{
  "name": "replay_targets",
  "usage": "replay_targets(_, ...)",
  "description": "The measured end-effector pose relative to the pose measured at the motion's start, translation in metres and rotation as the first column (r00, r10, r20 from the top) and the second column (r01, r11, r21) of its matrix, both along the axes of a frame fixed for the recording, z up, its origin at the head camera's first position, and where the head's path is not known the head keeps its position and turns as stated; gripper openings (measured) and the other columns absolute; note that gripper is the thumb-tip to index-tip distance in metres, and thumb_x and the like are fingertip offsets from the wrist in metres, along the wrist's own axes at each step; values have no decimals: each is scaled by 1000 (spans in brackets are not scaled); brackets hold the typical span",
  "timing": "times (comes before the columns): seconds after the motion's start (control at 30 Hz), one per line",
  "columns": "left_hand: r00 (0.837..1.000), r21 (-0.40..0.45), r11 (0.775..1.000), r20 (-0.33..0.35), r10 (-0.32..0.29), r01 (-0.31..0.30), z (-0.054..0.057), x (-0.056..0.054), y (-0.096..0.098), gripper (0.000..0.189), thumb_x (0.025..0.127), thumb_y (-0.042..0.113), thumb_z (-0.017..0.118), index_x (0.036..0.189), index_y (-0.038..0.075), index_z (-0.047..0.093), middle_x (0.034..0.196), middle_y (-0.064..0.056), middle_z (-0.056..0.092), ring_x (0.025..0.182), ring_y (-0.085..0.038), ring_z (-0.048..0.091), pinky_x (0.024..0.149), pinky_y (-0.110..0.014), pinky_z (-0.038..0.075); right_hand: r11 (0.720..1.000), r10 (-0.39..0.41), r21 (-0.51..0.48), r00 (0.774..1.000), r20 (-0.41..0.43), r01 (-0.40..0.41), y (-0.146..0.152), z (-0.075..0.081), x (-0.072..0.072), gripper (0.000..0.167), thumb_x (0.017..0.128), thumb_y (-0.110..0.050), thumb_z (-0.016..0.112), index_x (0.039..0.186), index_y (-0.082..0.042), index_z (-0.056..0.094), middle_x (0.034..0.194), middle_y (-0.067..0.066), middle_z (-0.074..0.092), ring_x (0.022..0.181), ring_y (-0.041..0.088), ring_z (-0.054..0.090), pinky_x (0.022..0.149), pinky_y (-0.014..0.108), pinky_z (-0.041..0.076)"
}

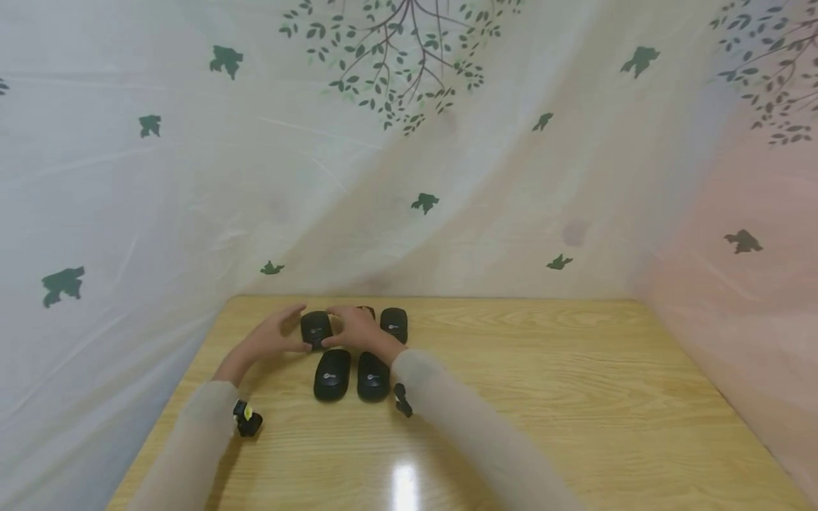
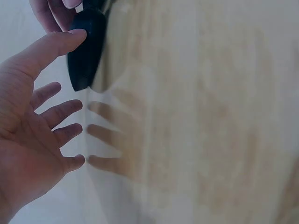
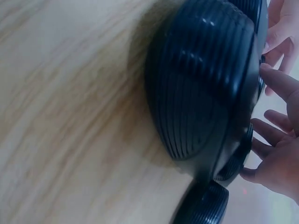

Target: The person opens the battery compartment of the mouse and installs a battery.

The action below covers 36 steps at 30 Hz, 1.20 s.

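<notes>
Several black computer mice lie on the table. One mouse (image 1: 316, 330) at the back left sits between the two hands. My left hand (image 1: 276, 336) is at its left side, the thumb touching the mouse (image 2: 88, 51) and the other fingers spread apart in the left wrist view. My right hand (image 1: 355, 327) is at the right side of that same mouse, thumb and fingertips right at its edge. In the right wrist view the right hand (image 3: 280, 144) has its fingers extended, partly behind a large near mouse (image 3: 201, 79).
Two mice stand in front, a left one (image 1: 332, 376) and a right one (image 1: 373, 377) beside the right sleeve. Another mouse (image 1: 394, 323) is behind the right wrist, and one more (image 1: 367, 310) is mostly hidden by the right hand. A patterned cloth (image 1: 486, 213) borders the wooden table (image 1: 543, 397).
</notes>
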<state>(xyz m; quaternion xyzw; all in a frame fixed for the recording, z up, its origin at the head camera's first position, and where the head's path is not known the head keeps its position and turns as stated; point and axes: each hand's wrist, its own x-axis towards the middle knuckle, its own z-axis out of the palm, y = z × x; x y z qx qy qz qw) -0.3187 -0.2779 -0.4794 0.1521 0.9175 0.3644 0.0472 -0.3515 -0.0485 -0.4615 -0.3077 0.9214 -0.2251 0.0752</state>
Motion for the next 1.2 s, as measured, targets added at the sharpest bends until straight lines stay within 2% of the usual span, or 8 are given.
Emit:
replay_targets(0.1, 1000, 26, 1000, 11, -5, 4, -4, 0, 0, 98, 82, 30, 86, 156, -3, 31, 160, -31, 31, 148, -51, 29, 120, -62, 22, 1000, -4, 10, 1000, -2, 4, -2, -3, -1, 71, 91, -40, 77, 150, -13, 50, 150, 3, 57, 138, 20, 54, 120, 52, 28)
replay_targets(0.33, 1000, 28, 1000, -11, -14, 15, -3, 2, 10, 93, 80, 25, 87, 153, -4, 37, 158, -30, 36, 147, -51, 32, 119, -62, 24, 999, -32, 14, 999, 21, 32, -5, 2, 2, 71, 89, -34, 81, 149, -11, 51, 151, 3, 56, 140, 21, 52, 122, 57, 22)
replay_targets(0.63, 997, 16, 998, -23, 67, -66, -4, 4, 15, 94, 77, 29, 91, 152, 1, 43, 156, -27, 42, 145, -51, 35, 117, -65, 26, 999, -38, 8, 999, 20, 38, -6, 8, 7, 67, 89, -29, 82, 147, -12, 54, 148, 4, 59, 137, 22, 55, 122, 55, 24)
replay_targets(0.8, 993, 12, 997, -87, 80, -80, 0, 5, 17, 91, 78, 29, 90, 151, 2, 44, 154, -28, 44, 143, -52, 38, 115, -66, 30, 1000, -17, -2, 1000, 4, 17, -2, 12, 7, 69, 90, -31, 80, 150, -13, 51, 148, 5, 58, 138, 23, 54, 120, 49, 30)
replay_targets(0.97, 988, 46, 994, -116, 102, -97, 9, 5, 26, 88, 80, 28, 89, 152, 5, 44, 155, -25, 44, 141, -51, 42, 112, -65, 36, 985, 1, -174, 997, 80, 13, 16, 21, 4, 69, 90, -24, 80, 151, -12, 50, 152, 10, 54, 136, 28, 56, 111, 40, 45)
replay_targets(1.07, 987, 67, 991, -109, 118, -111, 17, 6, 35, 88, 81, 29, 88, 154, 8, 43, 155, -24, 45, 140, -49, 45, 110, -65, 38, 953, 35, -303, 987, 159, 15, 29, 27, 3, 67, 91, -18, 79, 150, -10, 49, 153, 13, 52, 127, 30, 63, 101, 36, 53)
replay_targets(1.2, 985, 115, 989, -135, 111, -96, 30, 8, 52, 86, 82, 25, 87, 155, 10, 43, 154, -23, 47, 140, -47, 46, 110, -65, 38, 905, 79, -426, 980, 180, 5, 46, 36, 5, 63, 91, -13, 78, 147, -5, 52, 152, 17, 51, 115, 34, 70, 91, 30, 57)
